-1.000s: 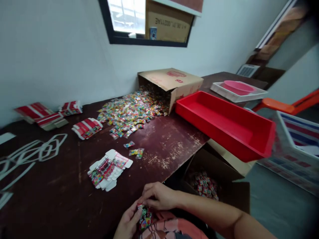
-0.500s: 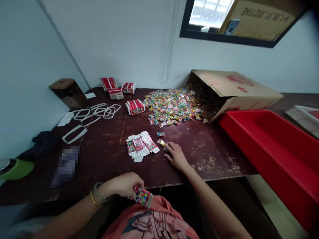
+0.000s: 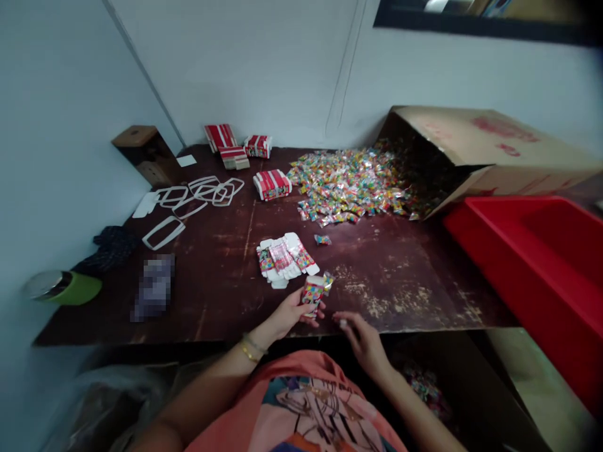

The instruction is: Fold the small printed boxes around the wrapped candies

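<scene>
Pale walls [image 3: 264,69] meet behind a dark brown desk [image 3: 226,282] in the head camera's view, where a person works at the near edge. At center, the left hand [image 3: 291,312] has its grip closed around a small printed box [image 3: 311,298], held upright above the near part of the desk. Just right of it, the right hand [image 3: 367,345] hovers by the edge, fingers loosely bent; whether that grip holds anything cannot be told. One wrapped piece [image 3: 328,281] shows just beyond the box's right side, and a second [image 3: 323,240] lies farther off on the desk.

Flattened cartons [image 3: 285,258] sit in a pile just beyond the left hand. At the far side, a glossy heap of wrapped pieces [image 3: 351,185] spreads from the mouth of a cardboard box [image 3: 499,141] lying on its side. Near right of that stands a red tray [image 3: 509,282]. Red-and-white bundles [image 3: 273,185] rest left of the heap. Farther left lie white loops [image 3: 202,194]; a wooden block [image 3: 148,154] stands beyond them, and a green container [image 3: 81,290] sits at the near left.
</scene>
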Demonstrator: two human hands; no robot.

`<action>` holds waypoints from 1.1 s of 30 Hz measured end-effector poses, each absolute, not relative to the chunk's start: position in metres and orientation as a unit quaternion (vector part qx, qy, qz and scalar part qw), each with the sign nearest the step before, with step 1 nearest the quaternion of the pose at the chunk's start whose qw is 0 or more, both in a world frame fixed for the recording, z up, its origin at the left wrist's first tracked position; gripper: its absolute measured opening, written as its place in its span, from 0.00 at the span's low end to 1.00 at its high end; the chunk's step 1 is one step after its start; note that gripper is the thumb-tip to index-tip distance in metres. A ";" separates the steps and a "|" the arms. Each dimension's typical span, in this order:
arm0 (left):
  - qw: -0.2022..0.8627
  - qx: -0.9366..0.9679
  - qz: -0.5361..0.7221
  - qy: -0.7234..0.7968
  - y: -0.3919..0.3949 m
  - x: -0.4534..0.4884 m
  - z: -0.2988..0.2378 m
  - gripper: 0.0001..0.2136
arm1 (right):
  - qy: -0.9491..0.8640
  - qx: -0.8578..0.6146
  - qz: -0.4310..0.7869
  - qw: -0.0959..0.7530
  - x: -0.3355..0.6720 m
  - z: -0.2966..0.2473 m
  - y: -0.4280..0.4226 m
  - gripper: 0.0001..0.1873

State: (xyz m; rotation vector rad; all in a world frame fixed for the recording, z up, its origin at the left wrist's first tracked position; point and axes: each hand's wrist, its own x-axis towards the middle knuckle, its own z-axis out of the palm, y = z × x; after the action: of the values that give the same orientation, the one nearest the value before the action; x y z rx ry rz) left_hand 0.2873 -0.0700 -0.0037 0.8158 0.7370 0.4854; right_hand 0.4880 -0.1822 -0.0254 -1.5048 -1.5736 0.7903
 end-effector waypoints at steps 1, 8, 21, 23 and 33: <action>0.824 0.393 0.219 0.345 -0.070 0.291 -0.002 0.25 | -0.574 -0.600 0.345 0.438 0.486 -0.015 -0.175 0.11; 0.809 0.458 0.158 0.333 -0.077 0.299 0.011 0.26 | -0.587 -0.594 0.265 0.481 0.486 0.035 -0.111 0.08; 0.798 0.415 0.205 0.387 -0.077 0.299 0.012 0.28 | -0.685 -0.587 0.187 0.388 0.473 0.028 -0.122 0.16; 0.806 0.389 0.206 0.396 -0.076 0.299 0.011 0.34 | -0.561 -0.608 0.311 0.468 0.473 0.024 -0.126 0.17; 0.736 0.537 0.198 0.362 -0.073 0.293 0.024 0.17 | -0.374 -0.493 0.637 0.459 0.464 0.032 -0.123 0.13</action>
State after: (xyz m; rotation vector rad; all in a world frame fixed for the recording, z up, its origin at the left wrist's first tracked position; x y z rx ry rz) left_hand 0.2933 -0.0728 0.0236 1.1792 0.7964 0.4351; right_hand 0.4640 -0.1233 0.0319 -1.2148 -0.9202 1.5696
